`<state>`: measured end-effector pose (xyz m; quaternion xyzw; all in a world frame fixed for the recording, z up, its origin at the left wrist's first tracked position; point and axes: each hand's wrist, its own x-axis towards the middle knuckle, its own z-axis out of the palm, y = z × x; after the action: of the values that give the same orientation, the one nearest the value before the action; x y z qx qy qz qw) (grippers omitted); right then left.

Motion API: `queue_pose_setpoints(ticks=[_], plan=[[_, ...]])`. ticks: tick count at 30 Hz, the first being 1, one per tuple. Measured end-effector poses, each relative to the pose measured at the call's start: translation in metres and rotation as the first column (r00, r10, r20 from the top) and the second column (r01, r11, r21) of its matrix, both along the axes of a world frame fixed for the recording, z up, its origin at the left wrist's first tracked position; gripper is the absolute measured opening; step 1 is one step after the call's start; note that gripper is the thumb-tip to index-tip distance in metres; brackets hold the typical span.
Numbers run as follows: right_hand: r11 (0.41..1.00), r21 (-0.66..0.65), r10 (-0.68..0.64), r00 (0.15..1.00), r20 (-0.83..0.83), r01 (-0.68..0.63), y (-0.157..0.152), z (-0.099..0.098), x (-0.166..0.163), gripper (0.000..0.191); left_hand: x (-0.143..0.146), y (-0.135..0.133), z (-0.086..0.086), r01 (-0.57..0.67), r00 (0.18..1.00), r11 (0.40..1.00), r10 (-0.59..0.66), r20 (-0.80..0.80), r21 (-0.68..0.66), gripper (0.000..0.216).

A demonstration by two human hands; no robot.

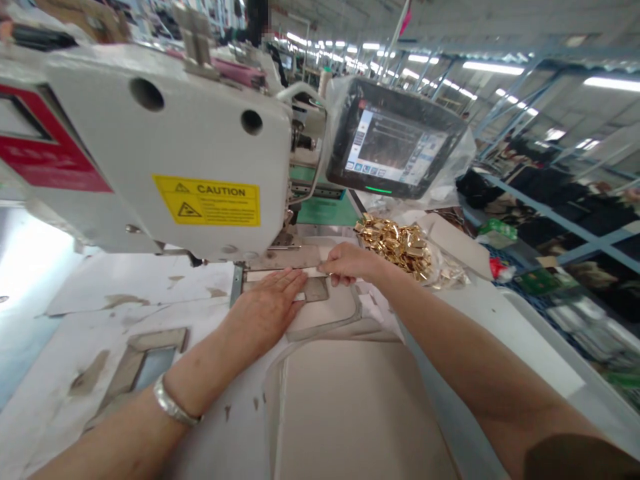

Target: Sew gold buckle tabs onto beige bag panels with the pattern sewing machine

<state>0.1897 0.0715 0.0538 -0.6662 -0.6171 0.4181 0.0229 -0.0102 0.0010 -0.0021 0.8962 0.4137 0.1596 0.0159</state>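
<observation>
My left hand (270, 307) lies flat, fingers stretched out together, on a pale flat panel (325, 312) with a rectangular window in it. At the panel's far edge my right hand (347, 265) has its thumb and fingers pinched together at the end of a narrow pale strip (315, 271). Whether the strip is truly between the fingertips is partly hidden. Both hands are in front of the sewing machine head (200, 147), which bears a yellow caution label. Nearer to me lies a large beige panel (360, 407), partly under the windowed one.
A heap of gold metal pieces (400, 247) lies right of my right hand. Above it stands a control screen (395, 143) wrapped in plastic. A grey rectangular frame (140, 367) lies on the worn white table at left. Shelves with dark goods (560, 180) stand far right.
</observation>
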Motion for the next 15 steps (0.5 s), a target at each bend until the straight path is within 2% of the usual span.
queue_pose_setpoints(ticks=[4,7,10,12,15], plan=[[0.999,-0.046,-0.013,1.000,-0.022,0.011,0.002,-0.001,0.002,0.030,0.003,0.000,0.004,-0.002,1.000,1.000,0.002,-0.017,0.003,0.044],[0.998,-0.035,-0.054,0.997,-0.047,0.052,0.000,-0.006,0.002,0.028,0.005,0.000,0.009,0.002,1.000,1.000,-0.002,-0.020,0.008,0.043],[0.999,0.021,-0.042,0.999,-0.002,0.042,-0.003,-0.009,0.001,0.026,0.006,0.000,0.011,-0.007,1.000,1.000,0.007,-0.019,-0.005,0.044],[0.998,0.065,-0.006,0.996,0.087,0.000,-0.007,-0.005,-0.002,0.025,0.005,0.000,0.011,-0.013,1.000,1.000,0.013,-0.009,-0.028,0.044],[0.960,0.248,0.063,0.962,0.266,-0.131,-0.014,0.007,-0.006,0.019,0.003,-0.001,0.011,-0.019,1.000,0.998,0.020,0.018,-0.056,0.045]])
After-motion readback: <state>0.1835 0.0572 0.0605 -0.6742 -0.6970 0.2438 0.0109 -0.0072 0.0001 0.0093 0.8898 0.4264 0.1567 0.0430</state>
